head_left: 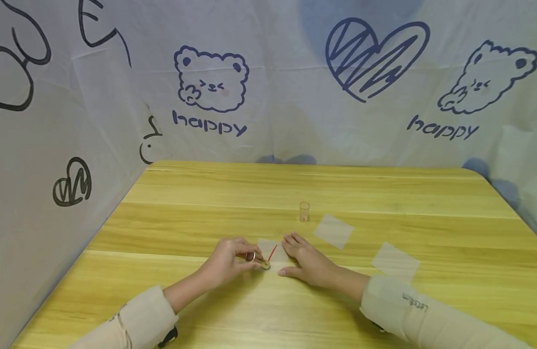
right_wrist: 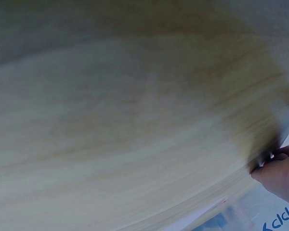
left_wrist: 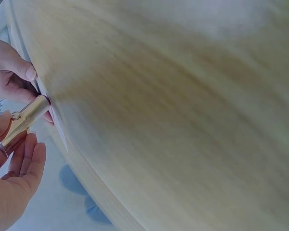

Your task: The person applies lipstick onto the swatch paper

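Observation:
My left hand grips a shiny gold lipstick tube, with a small ring on its side. The tube's far end is down at a small translucent sheet of paper. On that sheet runs a short red line, slanting away from the tube. My right hand rests palm down at the sheet's right side, its fingers extended and thumb spread. In the left wrist view the left hand pinches the tube between thumb and fingers. The right wrist view catches only part of the right hand.
Behind the right hand stands a small clear cap with something reddish at its bottom. Two more pale paper squares lie to the right, the nearer one by the right sleeve. The wooden table backs onto a patterned cloth.

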`<state>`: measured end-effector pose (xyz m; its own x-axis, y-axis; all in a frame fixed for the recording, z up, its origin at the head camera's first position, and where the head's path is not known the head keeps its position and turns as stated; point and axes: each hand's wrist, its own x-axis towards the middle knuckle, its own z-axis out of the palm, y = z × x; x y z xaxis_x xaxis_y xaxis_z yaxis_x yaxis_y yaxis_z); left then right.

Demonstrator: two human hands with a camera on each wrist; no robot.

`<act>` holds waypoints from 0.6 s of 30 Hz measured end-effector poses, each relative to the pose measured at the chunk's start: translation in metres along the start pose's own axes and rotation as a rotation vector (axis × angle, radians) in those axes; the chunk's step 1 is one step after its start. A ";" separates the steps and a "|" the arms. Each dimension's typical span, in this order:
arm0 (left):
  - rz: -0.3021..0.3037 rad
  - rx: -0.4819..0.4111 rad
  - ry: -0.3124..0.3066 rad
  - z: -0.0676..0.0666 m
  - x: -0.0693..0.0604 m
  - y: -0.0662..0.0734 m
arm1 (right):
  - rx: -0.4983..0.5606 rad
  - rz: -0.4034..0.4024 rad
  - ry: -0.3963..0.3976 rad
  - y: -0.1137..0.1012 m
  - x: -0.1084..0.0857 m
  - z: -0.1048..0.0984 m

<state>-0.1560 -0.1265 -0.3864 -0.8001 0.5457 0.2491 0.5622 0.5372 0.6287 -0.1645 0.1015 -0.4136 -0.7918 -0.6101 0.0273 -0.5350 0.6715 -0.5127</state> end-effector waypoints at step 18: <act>-0.004 -0.010 -0.020 -0.003 -0.004 0.003 | -0.001 -0.006 0.014 0.002 0.001 0.001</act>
<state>-0.1517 -0.1285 -0.3832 -0.7980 0.5564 0.2314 0.5566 0.5333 0.6370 -0.1665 0.1018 -0.4159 -0.7928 -0.6080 0.0424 -0.5399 0.6684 -0.5116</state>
